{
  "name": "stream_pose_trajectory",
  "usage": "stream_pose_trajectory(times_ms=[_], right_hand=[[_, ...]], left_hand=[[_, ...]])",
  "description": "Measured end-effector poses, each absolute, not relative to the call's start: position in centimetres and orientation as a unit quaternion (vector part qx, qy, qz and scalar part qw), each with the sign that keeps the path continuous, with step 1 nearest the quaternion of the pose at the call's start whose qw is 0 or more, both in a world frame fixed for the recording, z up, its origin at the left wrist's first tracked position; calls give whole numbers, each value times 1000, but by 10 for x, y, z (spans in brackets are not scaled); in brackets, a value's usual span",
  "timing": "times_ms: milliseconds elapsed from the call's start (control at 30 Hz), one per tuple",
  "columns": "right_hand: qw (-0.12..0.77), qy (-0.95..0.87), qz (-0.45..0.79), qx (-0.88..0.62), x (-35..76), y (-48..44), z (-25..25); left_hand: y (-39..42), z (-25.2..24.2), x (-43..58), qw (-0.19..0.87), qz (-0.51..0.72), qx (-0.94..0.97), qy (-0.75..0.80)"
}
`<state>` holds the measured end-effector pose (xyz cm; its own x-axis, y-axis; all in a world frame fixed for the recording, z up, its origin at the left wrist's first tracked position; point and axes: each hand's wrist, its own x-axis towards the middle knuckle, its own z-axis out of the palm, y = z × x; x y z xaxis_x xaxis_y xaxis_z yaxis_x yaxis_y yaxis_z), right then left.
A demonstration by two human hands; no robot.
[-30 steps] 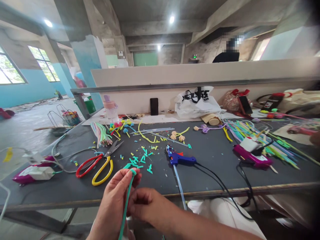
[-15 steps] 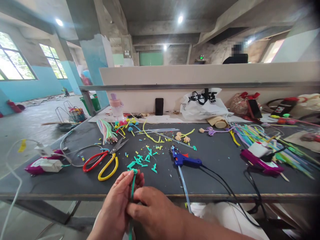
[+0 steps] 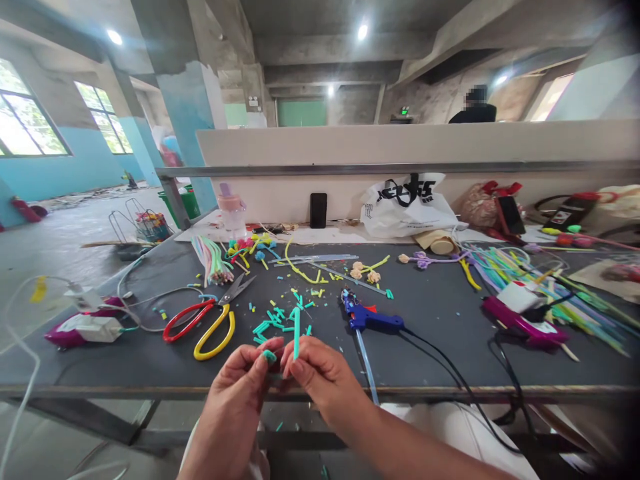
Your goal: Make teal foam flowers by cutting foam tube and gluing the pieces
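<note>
Low in the middle, my left hand [image 3: 240, 390] pinches a small green knotted piece [image 3: 270, 356] between thumb and fingers. Beside it, my right hand [image 3: 325, 377] grips a green stem [image 3: 297, 333] that stands upright, its top end free. The fingertips of both hands are close together over the table's front edge. Short green pieces [image 3: 274, 322] lie scattered just beyond them. Red-and-yellow-handled scissors [image 3: 215, 313] rest open to the left. A blue glue gun [image 3: 375, 320] with a clear stick lies to the right.
Power strips stand at the left [image 3: 83, 330] and right [image 3: 525, 320], with cables. Behind are a bottle [image 3: 232, 213], a phone [image 3: 319, 211], a white bag [image 3: 400, 207] and bundles of coloured stems [image 3: 555, 287]. A person [image 3: 475, 110] is beyond the partition.
My right hand has moved up and turned, and the green stem now points upward in it. The green knotted piece in my left hand is slightly lower.
</note>
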<state>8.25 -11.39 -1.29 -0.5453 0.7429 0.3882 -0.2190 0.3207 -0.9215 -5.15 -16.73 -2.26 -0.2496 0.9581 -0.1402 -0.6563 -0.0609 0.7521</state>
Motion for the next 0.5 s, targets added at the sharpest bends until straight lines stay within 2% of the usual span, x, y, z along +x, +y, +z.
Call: stream_pose_trajectory(times_ms=[100,300,367,500], right_hand=[[465,-712,489,-194,83,-109,-16],[458,-723,480,-195,81,-106,-20],[444,-690,533,-205,81,-107,-20],[376,-538,734,-176,84,-109,-15]], left_hand=[[-168,-23,-50,586,703,204,346],[-165,-27,-52,592,704,218,326],[-163,-28,-53,594,695,231,333],[-162,-28,-58,554,700,239,382]])
